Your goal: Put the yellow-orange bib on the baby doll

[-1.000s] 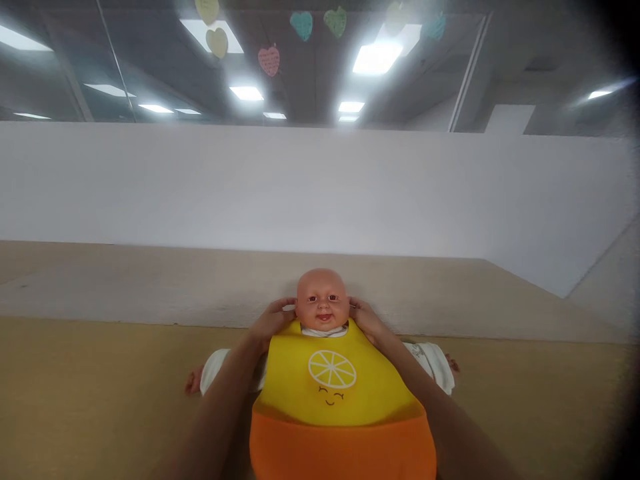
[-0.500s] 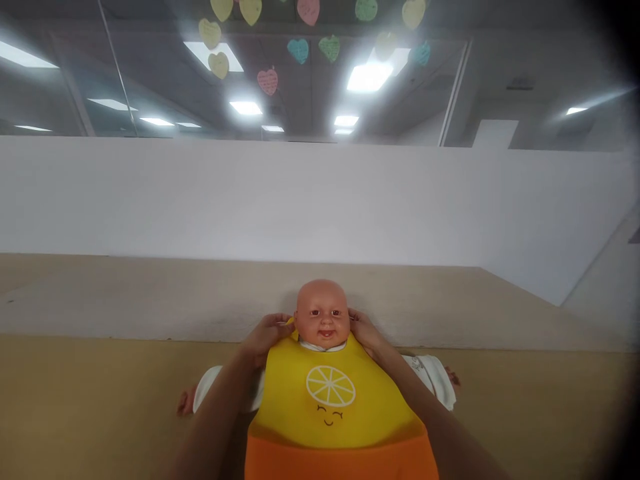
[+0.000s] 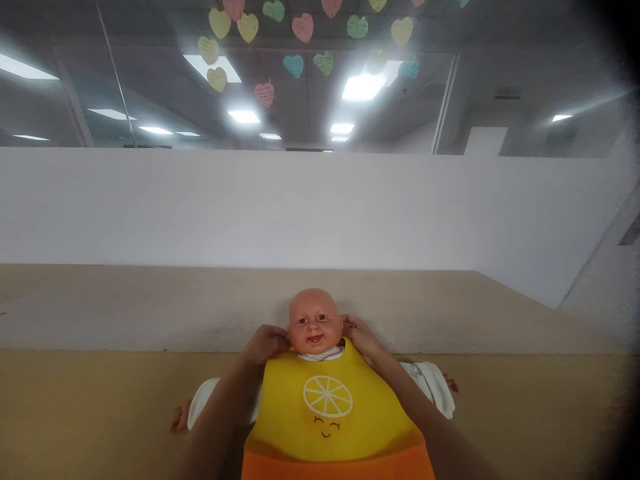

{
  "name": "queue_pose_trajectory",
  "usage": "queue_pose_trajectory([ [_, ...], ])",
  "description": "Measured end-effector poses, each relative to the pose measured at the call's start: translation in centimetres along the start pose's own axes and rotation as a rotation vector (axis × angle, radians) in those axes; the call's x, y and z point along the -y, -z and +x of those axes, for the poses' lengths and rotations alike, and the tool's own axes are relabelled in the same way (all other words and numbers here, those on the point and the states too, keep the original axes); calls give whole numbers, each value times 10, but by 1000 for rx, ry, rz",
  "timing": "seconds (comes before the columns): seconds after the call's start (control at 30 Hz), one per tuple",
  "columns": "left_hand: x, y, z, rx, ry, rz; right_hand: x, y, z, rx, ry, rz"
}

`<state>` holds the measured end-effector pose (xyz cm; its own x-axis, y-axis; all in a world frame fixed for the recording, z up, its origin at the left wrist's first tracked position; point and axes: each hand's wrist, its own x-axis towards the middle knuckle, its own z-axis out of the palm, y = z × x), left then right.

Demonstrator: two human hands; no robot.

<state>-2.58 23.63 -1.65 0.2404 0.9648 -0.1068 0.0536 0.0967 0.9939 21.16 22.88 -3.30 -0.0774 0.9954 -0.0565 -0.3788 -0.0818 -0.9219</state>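
Note:
A baby doll lies face up in a white garment, its arms spread out to both sides. Over its chest lies a yellow silicone bib with a lemon slice, a smiling face and an orange lower pocket. My left hand is at the left side of the doll's neck, fingers curled closed at the bib's neck strap. On the other side, my right hand is closed by the strap's right end. The fingertips of both hands and the strap ends are partly hidden behind the doll's head and neck.
The doll lies on a wood-coloured table, its head over a paler raised or separate strip. Behind stands a white wall with glass above it. Heart-shaped paper notes are stuck on the glass.
The doll's head has tilted and shifted slightly left. My left fingers have moved further in behind the neck. The whole view has shifted a little upward.

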Motion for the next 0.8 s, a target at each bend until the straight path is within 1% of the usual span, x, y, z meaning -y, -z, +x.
queue_pose_trajectory([
  [0.1,-2,-2,0,-11,18,85,-3,1,2,1,-5,8],
  [0.23,-5,-5,-4,8,18,74,-8,3,7,8,11,24],
  [0.33,-8,-7,-11,20,13,-68,-9,4,8,3,18,20],
  [0.47,-15,-8,-18,-27,2,-291,-8,4,6,7,36,1],
  [0.6,-17,-6,-19,-24,-37,-375,-7,2,4,58,64,28],
  [0.73,-11,-5,-17,24,-62,-426,-7,1,3,71,69,55],
  [0.8,-9,-6,-17,25,-85,-453,-7,0,3,78,72,51],
])
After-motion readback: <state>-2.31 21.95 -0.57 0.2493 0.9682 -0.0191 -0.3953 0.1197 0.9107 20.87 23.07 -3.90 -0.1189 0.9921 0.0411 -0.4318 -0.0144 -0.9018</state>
